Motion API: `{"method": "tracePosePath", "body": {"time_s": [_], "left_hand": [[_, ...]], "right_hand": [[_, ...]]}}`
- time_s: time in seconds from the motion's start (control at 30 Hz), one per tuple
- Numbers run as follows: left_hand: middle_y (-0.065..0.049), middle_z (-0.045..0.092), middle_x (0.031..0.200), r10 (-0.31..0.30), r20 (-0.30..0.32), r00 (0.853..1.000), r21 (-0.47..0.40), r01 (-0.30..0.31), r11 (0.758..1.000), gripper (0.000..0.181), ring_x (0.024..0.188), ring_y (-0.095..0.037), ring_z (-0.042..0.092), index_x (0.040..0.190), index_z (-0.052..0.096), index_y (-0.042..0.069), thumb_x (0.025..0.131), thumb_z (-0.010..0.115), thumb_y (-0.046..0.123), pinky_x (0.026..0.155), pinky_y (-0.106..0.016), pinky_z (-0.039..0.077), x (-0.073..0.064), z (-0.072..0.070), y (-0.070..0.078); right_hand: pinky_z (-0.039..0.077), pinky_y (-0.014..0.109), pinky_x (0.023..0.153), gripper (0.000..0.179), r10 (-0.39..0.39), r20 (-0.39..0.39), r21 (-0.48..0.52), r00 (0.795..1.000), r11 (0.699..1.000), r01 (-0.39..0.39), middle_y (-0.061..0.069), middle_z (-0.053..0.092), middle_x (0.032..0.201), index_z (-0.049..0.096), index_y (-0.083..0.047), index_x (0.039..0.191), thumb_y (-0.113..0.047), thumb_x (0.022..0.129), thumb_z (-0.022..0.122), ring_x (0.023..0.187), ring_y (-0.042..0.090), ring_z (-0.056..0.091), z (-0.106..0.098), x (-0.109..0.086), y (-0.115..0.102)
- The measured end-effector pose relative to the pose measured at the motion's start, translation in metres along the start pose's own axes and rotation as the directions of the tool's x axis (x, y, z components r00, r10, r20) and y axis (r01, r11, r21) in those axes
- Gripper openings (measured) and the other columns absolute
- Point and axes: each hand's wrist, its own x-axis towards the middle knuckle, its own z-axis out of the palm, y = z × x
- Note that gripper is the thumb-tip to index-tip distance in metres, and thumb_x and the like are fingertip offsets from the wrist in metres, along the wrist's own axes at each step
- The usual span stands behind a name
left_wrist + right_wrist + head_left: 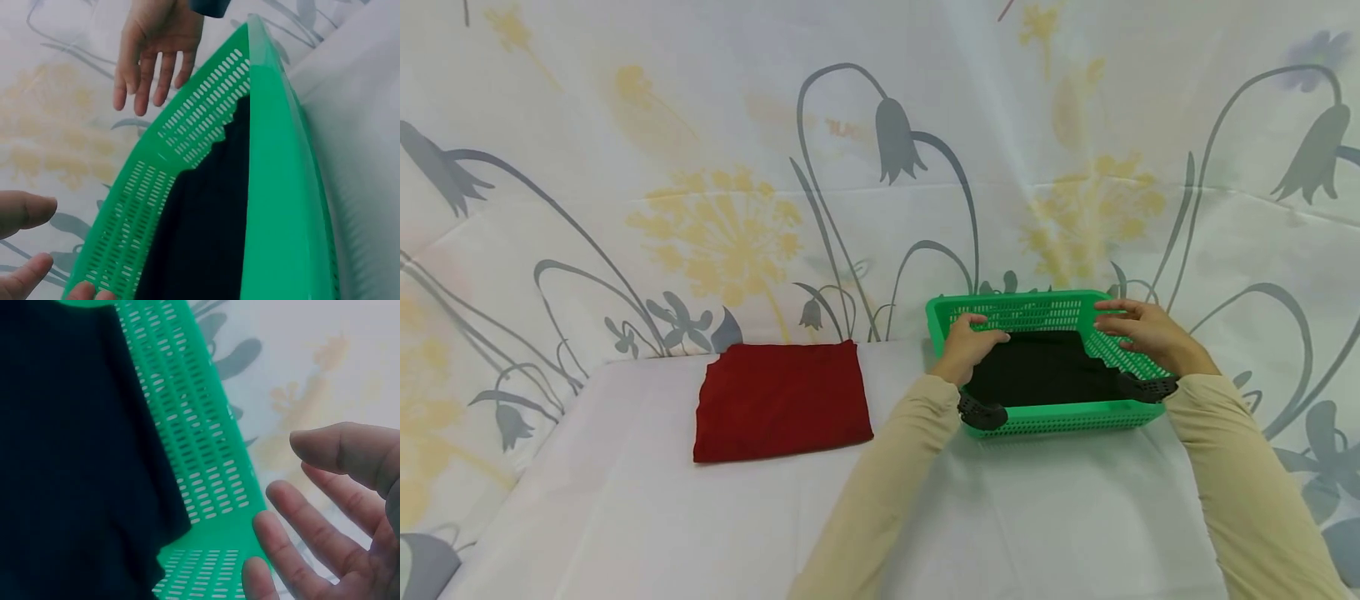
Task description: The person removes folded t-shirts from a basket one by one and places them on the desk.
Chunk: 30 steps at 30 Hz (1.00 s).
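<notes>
A green slotted plastic basket sits at the right of the table, with a folded black cloth lying in it. Over the basket's left side is my left hand, fingers apart and holding nothing. My right hand is above the right side, its fingers loosely extended and nothing between them. In the right wrist view the fingers overlap the basket rim, apart from the black cloth. Left of the basket, a folded dark red cloth lies flat on the table.
A white cloth covers the table. Behind it hangs a pale curtain printed with grey and yellow flowers. A black strap-like wrist mount on the left wrist overlaps the basket's front left corner; another mount is at the right wrist.
</notes>
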Motion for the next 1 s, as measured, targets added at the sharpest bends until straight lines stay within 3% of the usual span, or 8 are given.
{"method": "tracePosePath", "body": {"time_s": [0.07,0.13,0.27,0.5,0.77,1.0], "left_hand": [[-0.008,0.049,0.134,-0.028,0.017,0.999,-0.022,0.028,0.999,0.039,0.109,-0.032,0.054,0.122,0.058,0.016,0.087,0.074,0.017,0.091,-0.046,0.045,0.001,0.001,0.000],[-0.007,0.049,0.133,-0.053,0.023,0.998,-0.044,0.054,0.998,0.038,0.112,-0.031,0.053,0.121,0.058,0.017,0.087,0.075,0.018,0.093,-0.046,0.045,0.002,0.002,-0.001],[-0.008,0.050,0.131,-0.080,0.017,0.997,-0.076,0.081,0.994,0.038,0.118,-0.033,0.051,0.121,0.057,0.017,0.087,0.075,0.017,0.097,-0.047,0.043,0.003,0.003,-0.003],[-0.014,0.046,0.135,-0.092,0.004,0.996,-0.099,0.092,0.991,0.053,0.124,-0.036,0.046,0.133,0.049,0.011,0.086,0.074,0.013,0.101,-0.048,0.039,0.008,0.010,-0.012],[-0.016,0.049,0.130,-0.140,-0.075,0.987,-0.106,0.132,0.986,0.051,0.122,-0.038,0.046,0.130,0.050,0.010,0.085,0.073,0.005,0.097,-0.050,0.041,0.014,0.020,-0.020],[-0.024,0.028,0.146,-0.198,-0.086,0.976,-0.130,0.186,0.974,0.069,0.132,-0.043,0.031,0.143,0.034,0.006,0.086,0.072,0.009,0.101,-0.053,0.037,0.015,0.030,-0.028]], "right_hand": [[0.029,0.057,0.105,0.056,0.008,0.007,0.005,1.000,1.000,-0.008,0.005,0.044,0.129,0.034,-0.006,0.145,-0.033,0.100,0.055,0.108,0.005,0.049,0.000,0.002,0.002],[0.028,0.058,0.106,0.060,0.018,0.015,0.010,1.000,1.000,-0.019,0.013,0.041,0.135,0.031,-0.004,0.147,-0.032,0.100,0.055,0.120,0.020,0.047,0.001,0.004,0.003],[0.024,0.060,0.107,0.068,0.042,0.041,0.013,0.998,0.999,-0.042,0.030,0.025,0.147,0.020,0.004,0.150,-0.029,0.101,0.054,0.136,0.047,0.023,0.001,0.007,0.008],[0.022,0.061,0.106,0.070,0.097,0.064,0.015,0.993,0.995,-0.098,0.036,0.014,0.150,0.013,0.007,0.151,-0.024,0.102,0.052,0.136,0.053,0.014,0.000,0.010,0.019],[0.025,0.062,0.105,0.071,0.138,0.117,-0.028,0.984,0.990,-0.135,0.037,0.009,0.150,0.011,0.006,0.151,-0.025,0.102,0.051,0.135,0.053,0.017,0.000,0.012,0.029],[0.027,0.064,0.103,0.074,0.183,0.131,-0.064,0.974,0.982,-0.176,0.039,-0.001,0.150,0.012,0.007,0.150,-0.027,0.100,0.053,0.134,0.057,0.012,-0.001,0.015,0.034]]}}
